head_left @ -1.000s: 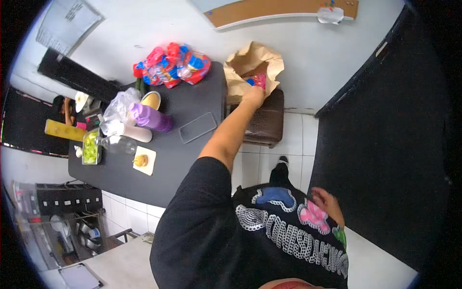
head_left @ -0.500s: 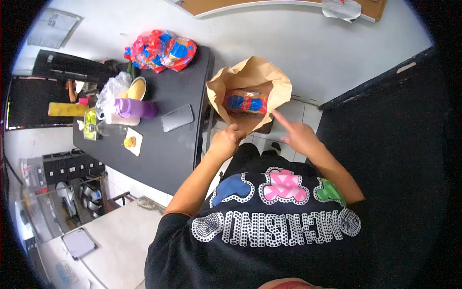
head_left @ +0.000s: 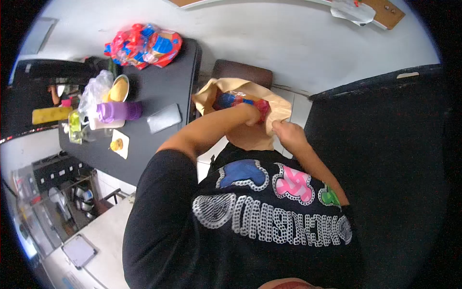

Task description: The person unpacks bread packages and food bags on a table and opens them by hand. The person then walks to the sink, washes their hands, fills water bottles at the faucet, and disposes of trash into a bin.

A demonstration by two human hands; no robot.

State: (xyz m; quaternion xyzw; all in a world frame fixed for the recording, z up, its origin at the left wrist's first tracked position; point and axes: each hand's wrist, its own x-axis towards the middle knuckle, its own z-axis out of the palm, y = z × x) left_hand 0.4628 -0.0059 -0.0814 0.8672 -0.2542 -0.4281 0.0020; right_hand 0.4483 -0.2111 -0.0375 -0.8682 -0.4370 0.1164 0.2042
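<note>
A brown paper bag [head_left: 248, 137] is open at the top, close in front of my body. Inside it lies a red and blue plastic package [head_left: 228, 100]. My left hand [head_left: 249, 114] reaches into the bag beside this package, its fingers hidden. My right hand [head_left: 288, 134] is closed on the bag's right rim.
On the dark table [head_left: 159, 89] at the left are red and blue packages [head_left: 144, 45], a purple bottle [head_left: 120, 111], a phone [head_left: 164, 118] and a small food item on a pale square [head_left: 118, 144]. A brown stool [head_left: 243, 73] stands behind the bag.
My left hand has let go of the bag's rim and moved inside. My right hand, open half a second ago, has closed on the right rim. The bag has tilted.
</note>
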